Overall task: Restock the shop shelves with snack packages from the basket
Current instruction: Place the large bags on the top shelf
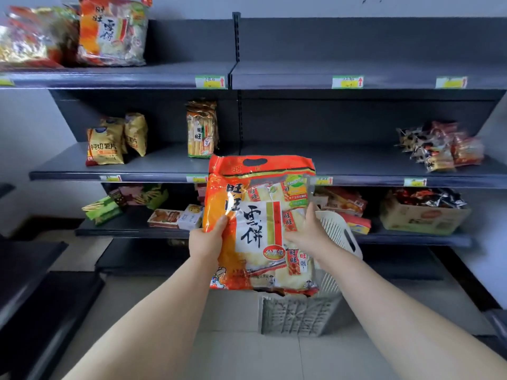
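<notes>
Holding a large orange rice-cracker bag (258,223) upright at the centre of the frame, both hands are raised in front of the shelving. The left hand (207,241) grips the bag's left edge, thumb on the printed front, fingers hidden behind. The right hand (307,231) clasps the right edge about halfway up, its fingers wrapped against the plastic. The bag's lower end hangs just above a pale slatted basket (301,316) on the tiled floor, lower centre; the basket's handle shows to the right of the bag.

Upper left: matching orange bags (113,31) stand on the top shelf (301,75). Middle shelf: yellow chip bags (105,146) at left, a tall cracker pack (201,130) near centre, a heap of small wrapped snacks (439,146) at right. Lower shelf: green boxes (103,209) at left, a cardboard carton (422,218) of wrapped sweets at right.
</notes>
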`<state>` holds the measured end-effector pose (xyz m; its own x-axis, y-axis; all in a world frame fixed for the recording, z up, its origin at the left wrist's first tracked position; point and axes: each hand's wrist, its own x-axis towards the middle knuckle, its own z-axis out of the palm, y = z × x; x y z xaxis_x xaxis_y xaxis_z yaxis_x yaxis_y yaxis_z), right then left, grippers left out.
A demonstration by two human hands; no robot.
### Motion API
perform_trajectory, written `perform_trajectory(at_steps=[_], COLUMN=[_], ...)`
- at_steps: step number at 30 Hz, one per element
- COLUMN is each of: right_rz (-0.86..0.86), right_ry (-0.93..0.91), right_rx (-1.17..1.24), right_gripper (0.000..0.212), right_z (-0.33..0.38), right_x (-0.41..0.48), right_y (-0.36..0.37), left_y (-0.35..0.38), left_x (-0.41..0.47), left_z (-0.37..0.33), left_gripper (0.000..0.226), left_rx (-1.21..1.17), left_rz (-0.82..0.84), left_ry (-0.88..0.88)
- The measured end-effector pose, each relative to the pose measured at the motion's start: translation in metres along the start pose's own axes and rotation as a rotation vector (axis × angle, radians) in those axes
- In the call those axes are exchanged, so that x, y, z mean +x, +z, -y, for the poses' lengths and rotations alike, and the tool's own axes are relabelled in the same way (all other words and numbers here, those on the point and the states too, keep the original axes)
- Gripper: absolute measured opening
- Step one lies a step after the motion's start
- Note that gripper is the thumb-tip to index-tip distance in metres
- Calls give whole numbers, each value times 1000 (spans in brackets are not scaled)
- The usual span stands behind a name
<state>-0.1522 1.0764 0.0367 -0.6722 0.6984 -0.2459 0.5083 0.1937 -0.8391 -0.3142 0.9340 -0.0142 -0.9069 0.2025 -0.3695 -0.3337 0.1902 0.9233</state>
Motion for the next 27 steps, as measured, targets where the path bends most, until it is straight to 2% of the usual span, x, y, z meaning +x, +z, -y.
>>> perform_trajectory(at_steps=[2,4,10,17,20,27], right_rz=[29,54,89,26,33,-19], right_ry=[-25,-37,-143,-322,-372,-498], right_rx=[-77,-104,-12,-143,-134,-71], right_gripper=[116,114,120,119,116,115], right_z=[-9,-9,15,99,138,256], right_x=[-15,-34,-66,-53,-34,28], right_y=[6,10,26,52,73,134], left_y=[-13,-30,-84,-134,-160,-229], left_x=[-19,-36,-62,-44,-17,72], left_z=[3,4,-21,-89,-120,-212], left_gripper=[58,67,70,63,51,54], left_rx=[0,-3,-54,-131,-153,-163], left_rz=[-39,-88,-181,-194,-158,-66], left_ry=[12,10,85,159,180,299])
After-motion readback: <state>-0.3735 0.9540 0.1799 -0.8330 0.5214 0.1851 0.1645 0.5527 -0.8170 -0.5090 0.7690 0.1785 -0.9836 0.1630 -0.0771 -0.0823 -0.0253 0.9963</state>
